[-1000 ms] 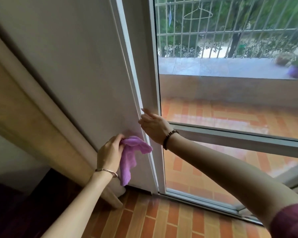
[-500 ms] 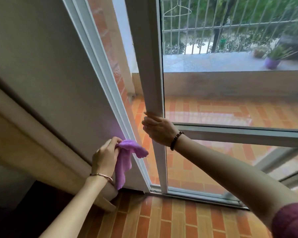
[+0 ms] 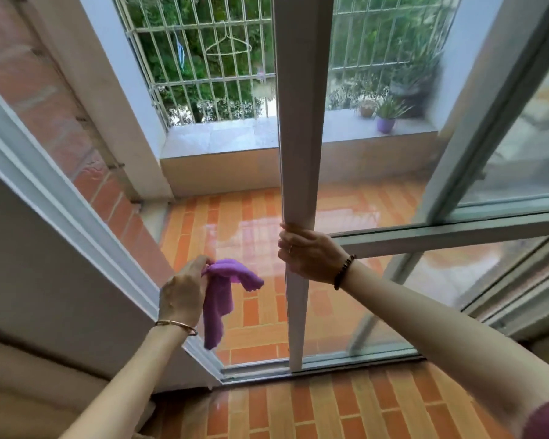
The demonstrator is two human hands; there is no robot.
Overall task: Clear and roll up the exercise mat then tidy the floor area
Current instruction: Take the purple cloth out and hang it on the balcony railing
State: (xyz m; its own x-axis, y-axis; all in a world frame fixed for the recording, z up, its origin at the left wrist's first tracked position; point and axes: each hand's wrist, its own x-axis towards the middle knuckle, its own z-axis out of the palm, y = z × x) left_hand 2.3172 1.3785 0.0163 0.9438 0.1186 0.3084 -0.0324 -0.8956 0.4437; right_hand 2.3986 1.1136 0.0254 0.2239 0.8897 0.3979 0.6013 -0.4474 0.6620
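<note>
My left hand (image 3: pixel 183 291) grips a purple cloth (image 3: pixel 222 296) that hangs limp in front of the door opening. My right hand (image 3: pixel 309 256) is closed around the white upright edge of the sliding glass door (image 3: pixel 298 153), at about mid height. The door stands partly slid open, leaving a gap between its edge and the white door frame (image 3: pixel 86 223) on the left. No exercise mat is in view.
Orange brick-pattern tiles (image 3: pixel 330 407) cover the floor on both sides of the door track (image 3: pixel 257 372). Beyond lie a balcony with a barred window (image 3: pixel 203 58), a hanging wire hanger (image 3: pixel 229 42) and potted plants (image 3: pixel 385 117) on the ledge. A pale wall is at the left.
The sliding door has moved to the right under my right hand, widening the gap from shut to open. My left hand with the purple cloth stays near the frame.
</note>
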